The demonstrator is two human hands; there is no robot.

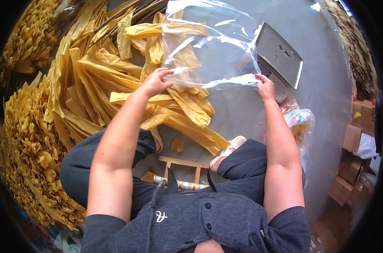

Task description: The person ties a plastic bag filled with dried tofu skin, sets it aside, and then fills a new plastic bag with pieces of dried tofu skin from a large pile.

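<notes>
A clear plastic bag or sheet [223,53] is stretched out in front of me, over the grey floor and some of the yellow strips. My right hand [266,87] pinches its near right corner between thumb and fingers. At its near left edge is my left hand [159,83], thumb and fingers bent round the plastic. Long, wrinkled yellow sheets, perhaps dried tofu skin [106,76], lie in a heap left of and below the plastic, a few running towards my feet. Beside my right hand stands a weighing scale with a metal tray [280,53].
Tall piles of crumpled yellow sheets [30,136] rise at the left. Thin sticks [144,12] lie at the top. Knotted plastic bags [300,126] sit by my right forearm. Cardboard boxes [352,136] stand far right. A low wooden stool [183,162] is beneath me.
</notes>
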